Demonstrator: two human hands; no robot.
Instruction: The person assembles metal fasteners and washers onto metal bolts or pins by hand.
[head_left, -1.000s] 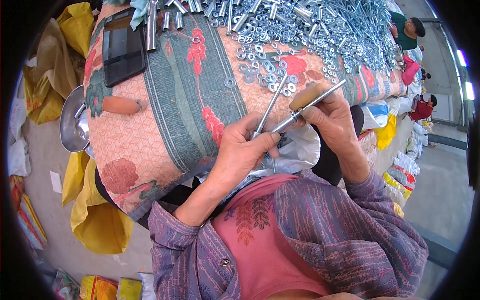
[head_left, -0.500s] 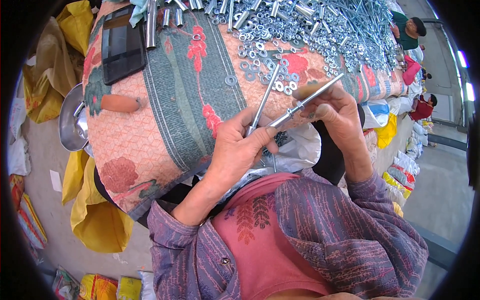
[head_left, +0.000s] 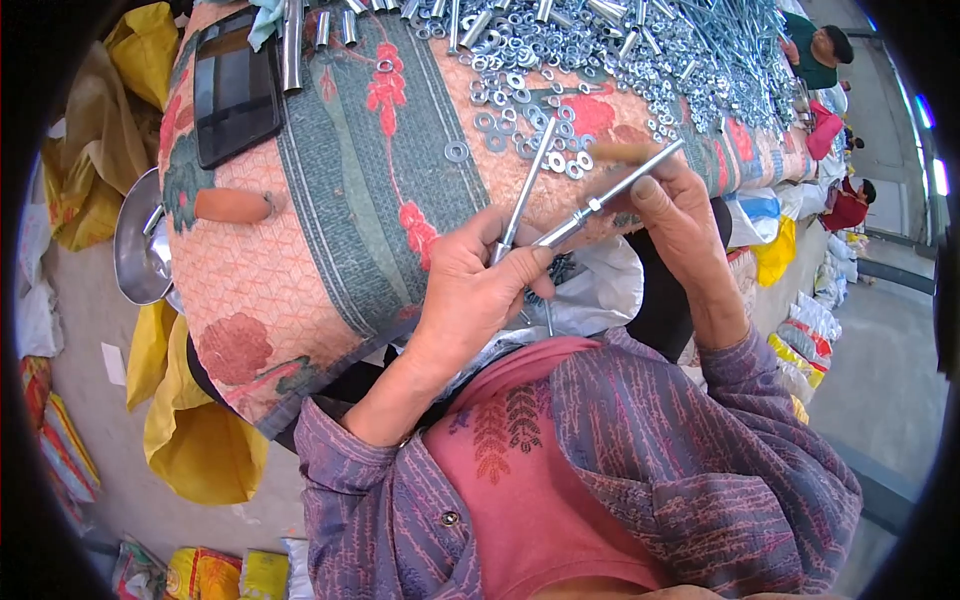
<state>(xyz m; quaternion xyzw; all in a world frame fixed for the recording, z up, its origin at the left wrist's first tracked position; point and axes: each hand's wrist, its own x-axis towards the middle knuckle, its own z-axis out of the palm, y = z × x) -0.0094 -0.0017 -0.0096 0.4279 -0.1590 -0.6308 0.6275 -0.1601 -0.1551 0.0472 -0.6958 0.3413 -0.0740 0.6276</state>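
Surface under floral cloth [head_left: 345, 215] is crowded at far side w/ loose washers [head_left: 485, 122], short metal tubes [head_left: 480, 28] & thin metal rods [head_left: 745, 45]; workshop floor [head_left: 890, 330] is seen beyond. Above near edge, a steeper rod [head_left: 530, 178] & a right-leaning rod [head_left: 640, 173] are gripped together by L hand [head_left: 470, 285], fanned apart. Nut-like collar [head_left: 594, 205] is carried partway along the latter. R hand [head_left: 672, 208] is loosely spread, rod btwn thumb & index; contact can't be told, index blurred.

Lower ends shd prob. be pinned firmly by L thumb, rod kept straight, collar worked w/ light, even finger strokes, no tilt. Steeper rod's free end is close by & might get knocked. White bag [head_left: 615, 280] is spread below hands. Orange rounded piece [head_left: 233, 206], dark tablet-like device [head_left: 238, 95] & metal bowl [head_left: 135, 255] are well off left, not obstructing.
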